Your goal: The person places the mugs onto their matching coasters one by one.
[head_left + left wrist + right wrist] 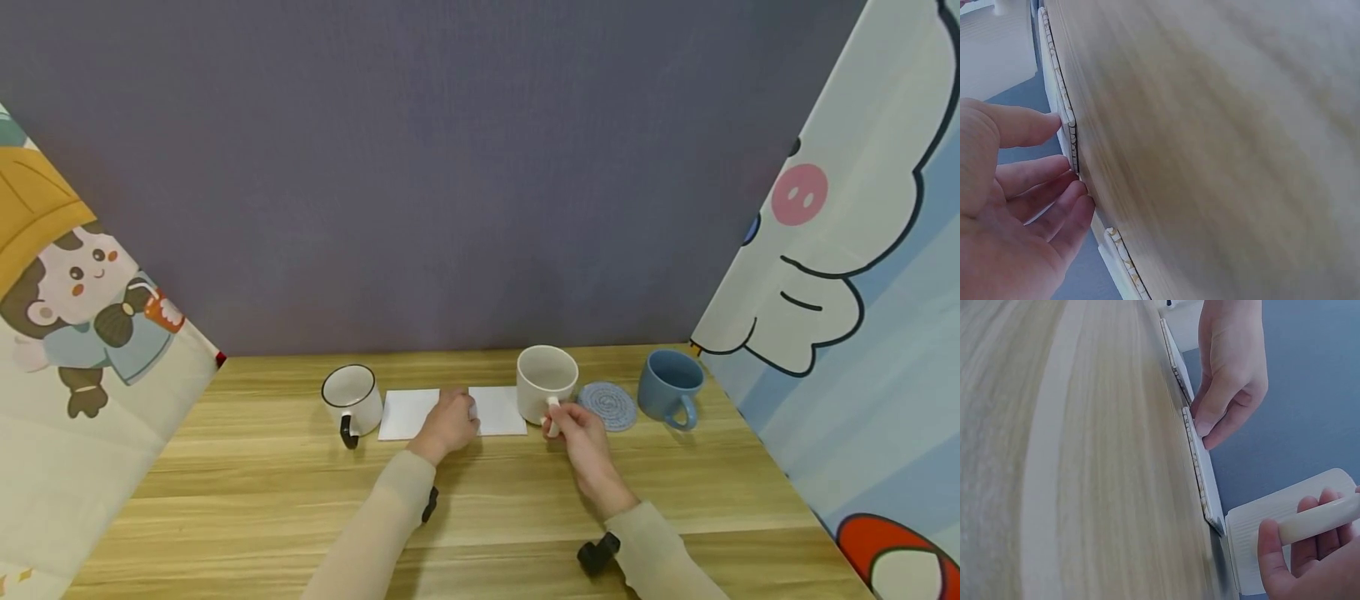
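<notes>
A cream mug (540, 375) stands upright at the right end of the right-hand white cardboard piece (501, 410). My right hand (588, 450) pinches the mug's handle (1322, 519) between thumb and fingers. My left hand (448, 423) is over the gap between that piece and the left-hand white cardboard piece (408, 414). Its thumb (1035, 127) and fingers pinch the left end of the right-hand piece. Both pieces lie flat on the table, with corrugated edges showing in the wrist views. The palm hides part of the gap from above.
Left of the cardboard stands a white mug (352, 396) with a black rim and black handle. A grey-blue woven coaster (606, 406) lies right of the cream mug, and beyond it is a blue mug (670, 385). A grey panel (465, 183) rises behind the wooden table (247, 483).
</notes>
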A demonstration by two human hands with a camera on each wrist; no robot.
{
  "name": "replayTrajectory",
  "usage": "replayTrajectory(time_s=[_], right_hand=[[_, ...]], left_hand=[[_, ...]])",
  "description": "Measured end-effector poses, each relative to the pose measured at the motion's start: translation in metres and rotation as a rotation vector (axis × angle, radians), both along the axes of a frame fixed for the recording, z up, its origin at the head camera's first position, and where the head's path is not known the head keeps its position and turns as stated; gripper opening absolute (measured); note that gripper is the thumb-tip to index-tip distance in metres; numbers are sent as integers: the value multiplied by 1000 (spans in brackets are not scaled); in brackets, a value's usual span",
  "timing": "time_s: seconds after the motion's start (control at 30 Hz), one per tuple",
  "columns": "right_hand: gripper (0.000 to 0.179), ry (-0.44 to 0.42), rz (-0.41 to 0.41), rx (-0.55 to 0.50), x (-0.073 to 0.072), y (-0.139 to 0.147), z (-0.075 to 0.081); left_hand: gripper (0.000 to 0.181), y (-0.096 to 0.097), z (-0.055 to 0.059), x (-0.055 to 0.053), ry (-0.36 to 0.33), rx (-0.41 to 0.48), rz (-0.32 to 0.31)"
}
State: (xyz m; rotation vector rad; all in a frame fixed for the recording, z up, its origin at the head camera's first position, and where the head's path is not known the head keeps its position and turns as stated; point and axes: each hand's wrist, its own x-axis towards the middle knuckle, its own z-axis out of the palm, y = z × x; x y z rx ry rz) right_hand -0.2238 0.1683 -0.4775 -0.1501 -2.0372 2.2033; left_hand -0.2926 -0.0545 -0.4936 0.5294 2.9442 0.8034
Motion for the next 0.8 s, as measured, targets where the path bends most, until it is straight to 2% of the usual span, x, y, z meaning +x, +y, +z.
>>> replayTrajectory(time_s=[0.1,0.27,0.47,0.8], right_hand=[[22,9,2,-15,0,-2,2],[22,27,8,3,0,-6,5],[23,30,26,27,0,-8,7],[22,56,38,7,-1,-15,9]], left_hand=[[20,0,0,1,7,-1,0],[9,-1,2,1,21,-4,-14],[9,-1,2,-1,21,-14,-15],[25,0,1,-2,19,-29,-13]])
